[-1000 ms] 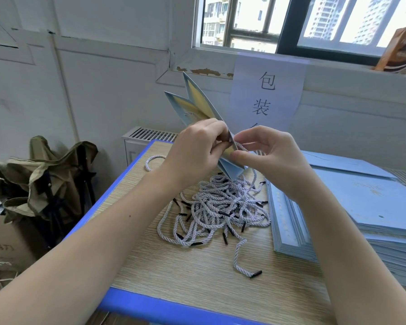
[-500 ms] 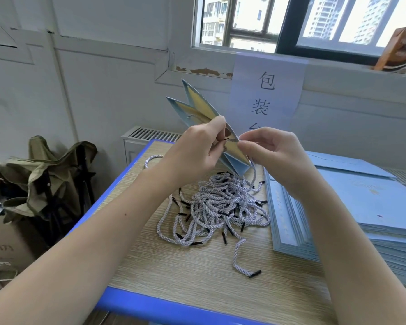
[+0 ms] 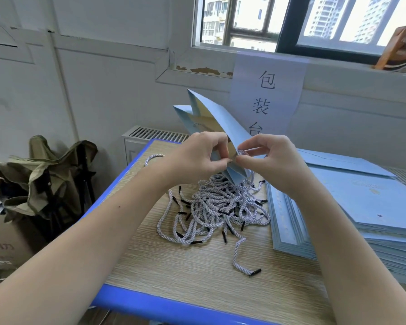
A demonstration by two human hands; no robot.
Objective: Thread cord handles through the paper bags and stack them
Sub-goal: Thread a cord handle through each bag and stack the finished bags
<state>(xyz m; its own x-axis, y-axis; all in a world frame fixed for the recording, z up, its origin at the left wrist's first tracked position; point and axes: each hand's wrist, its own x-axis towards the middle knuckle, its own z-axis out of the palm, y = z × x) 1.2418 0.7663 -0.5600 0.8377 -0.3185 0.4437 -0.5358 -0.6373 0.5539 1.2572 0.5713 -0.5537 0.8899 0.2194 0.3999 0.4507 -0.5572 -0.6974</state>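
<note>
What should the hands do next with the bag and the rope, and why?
Probably pull the cord on through the bag. Both hands, left and right, pinch at the bag's edge where the cord meets it, so the threading looks unfinished.

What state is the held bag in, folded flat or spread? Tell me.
Partly spread. The bag stands upright between the hands, its two blue panels fanning apart at the top in a V, yellow lining showing between them.

One held bag [image 3: 223,127], one bag stack [image 3: 352,207], one cord pile [image 3: 220,205], two hands
</note>
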